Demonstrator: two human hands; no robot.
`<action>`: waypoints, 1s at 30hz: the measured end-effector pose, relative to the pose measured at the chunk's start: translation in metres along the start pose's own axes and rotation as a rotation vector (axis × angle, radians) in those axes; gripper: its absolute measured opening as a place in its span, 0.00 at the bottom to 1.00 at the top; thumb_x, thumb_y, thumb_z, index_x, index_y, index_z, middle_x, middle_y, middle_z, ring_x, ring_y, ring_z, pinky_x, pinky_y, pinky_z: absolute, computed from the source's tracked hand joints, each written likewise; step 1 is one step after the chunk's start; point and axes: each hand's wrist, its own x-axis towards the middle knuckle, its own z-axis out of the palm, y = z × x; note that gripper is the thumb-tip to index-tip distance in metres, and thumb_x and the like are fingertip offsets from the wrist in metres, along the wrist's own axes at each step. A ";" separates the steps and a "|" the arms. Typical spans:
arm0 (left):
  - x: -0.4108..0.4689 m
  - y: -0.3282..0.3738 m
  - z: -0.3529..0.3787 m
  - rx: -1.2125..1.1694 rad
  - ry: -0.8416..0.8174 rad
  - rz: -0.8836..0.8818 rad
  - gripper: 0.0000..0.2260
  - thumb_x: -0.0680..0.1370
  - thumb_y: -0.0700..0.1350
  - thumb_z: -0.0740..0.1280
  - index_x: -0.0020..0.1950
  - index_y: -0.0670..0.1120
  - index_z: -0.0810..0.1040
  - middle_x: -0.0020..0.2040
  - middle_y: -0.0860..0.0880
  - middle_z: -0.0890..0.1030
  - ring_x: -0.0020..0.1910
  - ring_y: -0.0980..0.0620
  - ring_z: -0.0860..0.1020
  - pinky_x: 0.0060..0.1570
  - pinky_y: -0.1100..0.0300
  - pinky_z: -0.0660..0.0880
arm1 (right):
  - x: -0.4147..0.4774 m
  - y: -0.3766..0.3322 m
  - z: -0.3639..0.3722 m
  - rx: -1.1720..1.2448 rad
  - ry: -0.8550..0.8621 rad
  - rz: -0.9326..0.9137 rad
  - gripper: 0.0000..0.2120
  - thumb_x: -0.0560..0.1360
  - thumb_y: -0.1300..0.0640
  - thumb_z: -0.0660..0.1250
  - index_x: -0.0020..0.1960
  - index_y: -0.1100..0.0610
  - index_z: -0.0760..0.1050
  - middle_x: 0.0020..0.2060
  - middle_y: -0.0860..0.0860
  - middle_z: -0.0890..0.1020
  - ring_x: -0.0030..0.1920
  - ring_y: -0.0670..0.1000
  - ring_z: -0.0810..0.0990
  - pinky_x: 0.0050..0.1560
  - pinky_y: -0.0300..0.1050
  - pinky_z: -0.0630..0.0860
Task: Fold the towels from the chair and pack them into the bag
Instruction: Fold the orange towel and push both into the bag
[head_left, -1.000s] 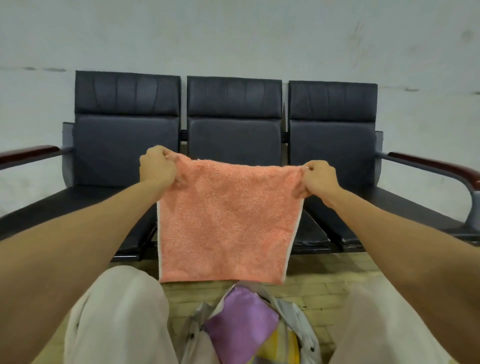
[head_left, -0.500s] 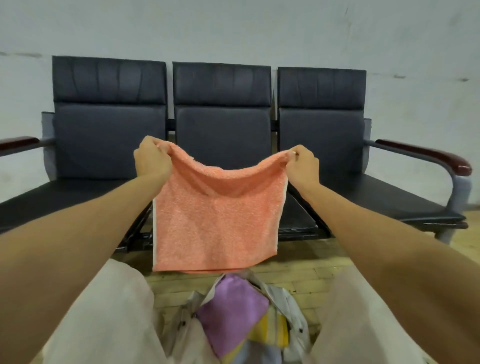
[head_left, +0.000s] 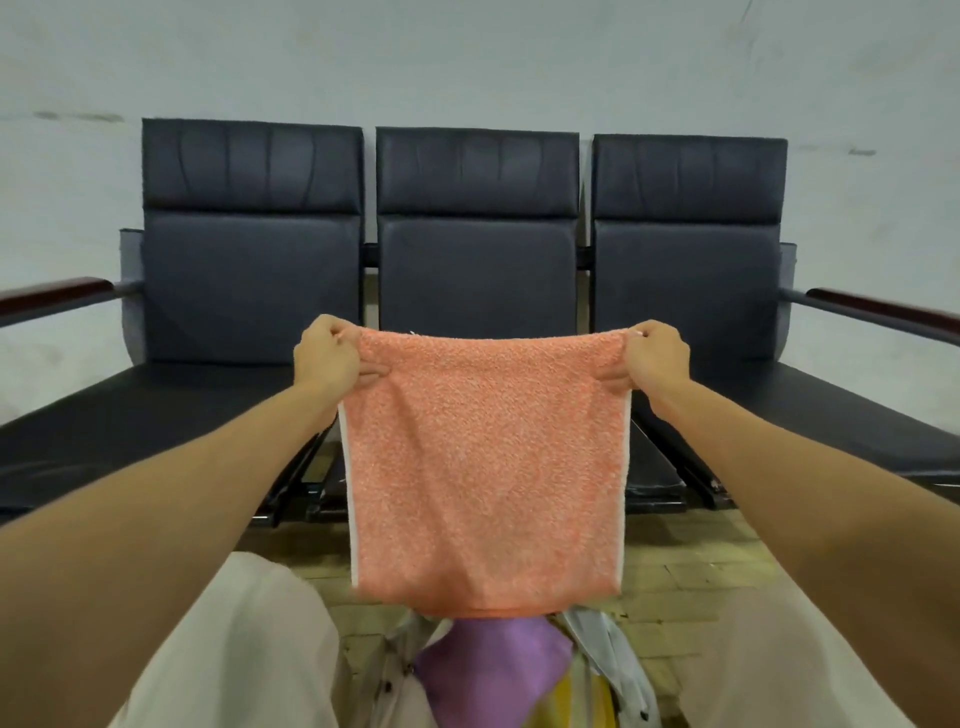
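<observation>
Pinching the orange towel (head_left: 485, 467) taut, left hand (head_left: 327, 358) and right hand (head_left: 655, 361) grip its top corners.

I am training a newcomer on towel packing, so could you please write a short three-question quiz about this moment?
1. True or false: the left hand and the right hand each hold a top corner of the orange towel.
2. Which colour is the towel lying on top in the bag? A green, B purple, C black.
3. How many seats does the black bench behind the orange towel have?
Key: 1 true; 2 B; 3 three.
</observation>
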 end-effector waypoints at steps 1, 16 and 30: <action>0.006 -0.006 0.004 -0.004 -0.040 0.007 0.06 0.83 0.40 0.55 0.52 0.44 0.72 0.50 0.42 0.79 0.39 0.48 0.84 0.38 0.58 0.81 | 0.006 0.002 0.004 -0.079 -0.011 0.005 0.10 0.80 0.63 0.53 0.53 0.60 0.73 0.47 0.59 0.81 0.36 0.57 0.85 0.41 0.50 0.83; 0.034 -0.090 0.049 0.213 -0.330 0.101 0.08 0.83 0.43 0.54 0.48 0.47 0.69 0.50 0.43 0.77 0.48 0.49 0.78 0.45 0.56 0.77 | 0.032 0.071 0.068 -0.283 -0.173 -0.192 0.12 0.83 0.55 0.52 0.57 0.61 0.71 0.50 0.57 0.79 0.46 0.58 0.79 0.48 0.55 0.77; 0.023 -0.127 0.056 0.958 -0.958 0.073 0.04 0.83 0.44 0.55 0.57 0.48 0.62 0.45 0.48 0.74 0.39 0.54 0.71 0.37 0.61 0.68 | 0.023 0.096 0.075 -0.798 -0.810 -0.278 0.14 0.72 0.51 0.72 0.58 0.48 0.79 0.55 0.48 0.80 0.57 0.51 0.78 0.59 0.47 0.76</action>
